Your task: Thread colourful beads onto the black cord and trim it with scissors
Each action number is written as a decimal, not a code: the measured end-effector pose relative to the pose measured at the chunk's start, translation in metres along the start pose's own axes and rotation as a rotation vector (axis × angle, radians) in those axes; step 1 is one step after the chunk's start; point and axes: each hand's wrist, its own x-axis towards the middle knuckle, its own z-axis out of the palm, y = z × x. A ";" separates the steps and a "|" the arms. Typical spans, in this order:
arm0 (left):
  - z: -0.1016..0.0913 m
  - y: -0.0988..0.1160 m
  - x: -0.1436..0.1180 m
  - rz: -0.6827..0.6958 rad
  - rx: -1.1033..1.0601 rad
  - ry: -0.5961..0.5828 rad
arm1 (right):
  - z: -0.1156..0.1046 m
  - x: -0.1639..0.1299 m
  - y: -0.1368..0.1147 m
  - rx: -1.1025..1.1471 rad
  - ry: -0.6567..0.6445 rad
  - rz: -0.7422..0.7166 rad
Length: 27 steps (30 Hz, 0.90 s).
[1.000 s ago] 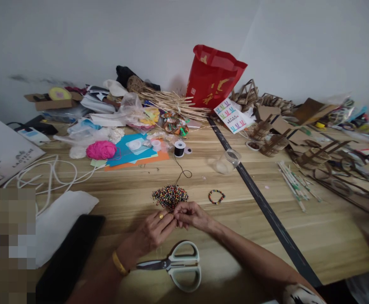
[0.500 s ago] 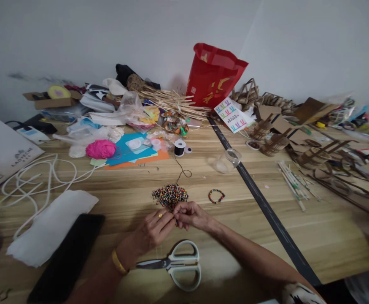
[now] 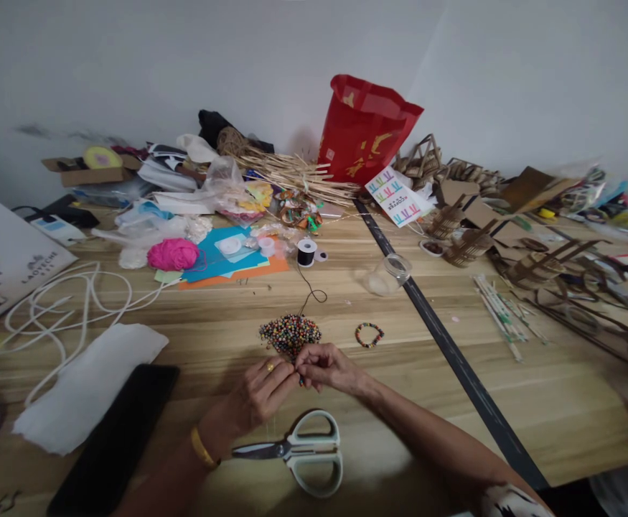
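Wooden worktop (image 3: 400, 373) across the whole lower frame, cluttered along its far edge. Red bag (image 3: 364, 129) upright at upper centre; white cloth (image 3: 87, 380) and a dark flat phone-like slab (image 3: 114, 438) at lower left. Scissors (image 3: 303, 452) flat at bottom centre, blades pointing left, handles right, just below both wrists and untouched.

Left hand (image 3: 263, 391) and right hand (image 3: 327, 366) met fingertip to fingertip at centre frame, both curled closed in a pinch on something too small to make out, likely a bead or the thread end. Heap of multicoloured beads (image 3: 291, 334) directly above the fingertips in the picture, touching or nearly touching them, about equally near both hands. Black thread (image 3: 311, 291) running from the heap upward to the black spool (image 3: 306, 252), long axis roughly vertical in frame, in line with the pinch. Finished bead bracelet (image 3: 368, 334) lying apart, right of the heap, nearer the right hand.
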 end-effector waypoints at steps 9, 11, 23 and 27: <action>0.003 -0.003 -0.004 -0.064 -0.012 -0.008 | 0.001 -0.002 -0.001 -0.084 0.019 -0.001; 0.002 -0.003 -0.004 -0.094 -0.040 -0.011 | 0.001 -0.003 -0.002 -0.116 0.021 -0.019; 0.010 -0.003 0.006 -0.625 -0.474 -0.158 | 0.002 -0.005 0.003 -0.577 0.114 -0.243; 0.011 -0.005 0.010 -0.902 -0.823 -0.193 | 0.004 -0.006 -0.002 -0.688 0.131 -0.337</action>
